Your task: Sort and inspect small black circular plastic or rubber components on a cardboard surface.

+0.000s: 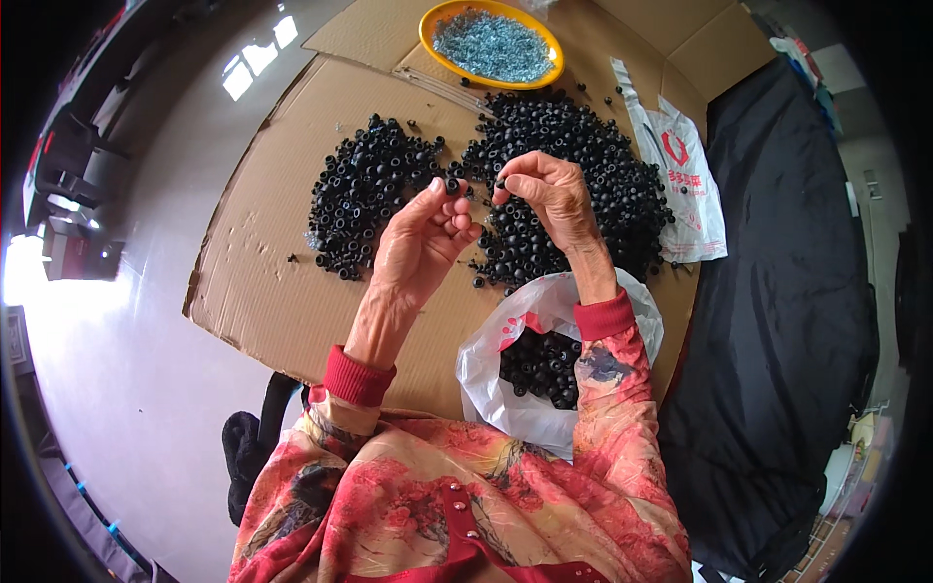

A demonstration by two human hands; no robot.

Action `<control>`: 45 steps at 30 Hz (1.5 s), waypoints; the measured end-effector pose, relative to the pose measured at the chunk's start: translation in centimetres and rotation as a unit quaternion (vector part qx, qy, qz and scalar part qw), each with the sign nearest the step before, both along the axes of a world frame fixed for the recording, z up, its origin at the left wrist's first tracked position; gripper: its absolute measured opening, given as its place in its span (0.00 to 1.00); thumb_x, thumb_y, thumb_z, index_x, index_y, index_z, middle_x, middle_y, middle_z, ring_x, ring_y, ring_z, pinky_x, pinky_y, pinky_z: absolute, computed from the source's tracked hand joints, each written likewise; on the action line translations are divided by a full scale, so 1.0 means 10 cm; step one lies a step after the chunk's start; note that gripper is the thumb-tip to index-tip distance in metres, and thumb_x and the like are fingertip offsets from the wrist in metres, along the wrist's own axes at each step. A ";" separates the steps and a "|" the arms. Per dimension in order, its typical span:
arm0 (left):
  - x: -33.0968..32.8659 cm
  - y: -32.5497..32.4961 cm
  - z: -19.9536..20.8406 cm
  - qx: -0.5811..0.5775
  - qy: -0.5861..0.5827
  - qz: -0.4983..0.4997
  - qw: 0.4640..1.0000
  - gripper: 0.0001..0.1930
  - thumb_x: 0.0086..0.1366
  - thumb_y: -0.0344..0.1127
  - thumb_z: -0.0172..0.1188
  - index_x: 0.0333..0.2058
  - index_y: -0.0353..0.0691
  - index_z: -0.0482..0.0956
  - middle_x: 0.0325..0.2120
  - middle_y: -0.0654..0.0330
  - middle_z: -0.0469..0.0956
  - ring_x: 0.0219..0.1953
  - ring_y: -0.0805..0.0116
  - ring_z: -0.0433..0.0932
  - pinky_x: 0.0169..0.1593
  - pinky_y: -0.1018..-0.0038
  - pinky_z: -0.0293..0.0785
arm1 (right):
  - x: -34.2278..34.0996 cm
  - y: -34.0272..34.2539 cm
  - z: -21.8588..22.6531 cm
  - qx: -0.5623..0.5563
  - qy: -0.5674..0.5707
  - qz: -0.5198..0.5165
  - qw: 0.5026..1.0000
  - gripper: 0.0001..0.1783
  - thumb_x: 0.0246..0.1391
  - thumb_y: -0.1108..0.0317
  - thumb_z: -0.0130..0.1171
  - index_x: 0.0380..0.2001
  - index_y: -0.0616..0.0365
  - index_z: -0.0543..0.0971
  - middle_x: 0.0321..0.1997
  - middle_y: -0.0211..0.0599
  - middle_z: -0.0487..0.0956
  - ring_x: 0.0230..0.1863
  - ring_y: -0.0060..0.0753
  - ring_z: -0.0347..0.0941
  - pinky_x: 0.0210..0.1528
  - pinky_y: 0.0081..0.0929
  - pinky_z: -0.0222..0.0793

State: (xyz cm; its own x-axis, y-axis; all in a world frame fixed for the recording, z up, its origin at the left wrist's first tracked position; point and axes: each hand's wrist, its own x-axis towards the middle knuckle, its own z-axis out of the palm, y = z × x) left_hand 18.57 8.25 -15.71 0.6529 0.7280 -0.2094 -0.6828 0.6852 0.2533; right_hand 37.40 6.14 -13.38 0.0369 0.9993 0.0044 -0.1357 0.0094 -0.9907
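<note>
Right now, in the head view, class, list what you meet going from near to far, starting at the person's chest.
White plastic bag of black rings → left hand and right hand, about level, the left pinching a black ring → large pile of black rings → yellow dish of silvery screws.

Cardboard sheet (292,262) lying on floor (146,389), bearing everything else. Smaller ring pile (364,194) sitting left of larger ring pile (583,165), narrow gap between. Bowl of screws (492,44) sitting behind larger pile, toward cardboard's far edge. Flat plastic bag (680,175) lying right of larger pile, touching its edge. Open bag of rings (544,364) sitting in front of larger pile, at cardboard's near edge. Left hand (423,243) and right hand (549,194) hovering above larger pile's left side, left hand pinching one ring (452,185).
</note>
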 end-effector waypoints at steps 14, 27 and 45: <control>0.07 -0.15 0.23 -0.004 -0.038 -0.020 0.999 0.12 0.64 0.38 0.51 0.37 0.34 0.75 0.24 0.62 0.76 0.25 0.74 0.73 0.38 0.71 0.73 | -0.29 -0.11 0.35 0.129 -0.034 -0.029 0.991 0.06 0.47 0.71 0.61 0.29 0.60 0.79 0.29 0.27 0.76 0.31 0.15 0.70 0.35 0.15 0.66; 0.11 -0.21 0.30 -0.030 -0.085 0.000 0.996 0.09 0.64 0.34 0.52 0.38 0.35 0.73 0.28 0.60 0.76 0.29 0.72 0.75 0.41 0.70 0.75 | -0.50 -0.17 0.39 0.140 -0.056 -0.118 0.981 0.05 0.48 0.71 0.62 0.29 0.60 0.78 0.28 0.28 0.75 0.28 0.13 0.68 0.32 0.13 0.65; 0.16 -0.22 0.29 -0.063 -0.088 0.002 0.994 0.09 0.65 0.35 0.48 0.37 0.36 0.73 0.28 0.59 0.77 0.32 0.70 0.75 0.45 0.66 0.73 | -0.48 -0.19 0.26 0.155 -0.123 -0.145 0.970 0.04 0.49 0.72 0.60 0.29 0.58 0.78 0.31 0.28 0.76 0.30 0.13 0.68 0.32 0.13 0.65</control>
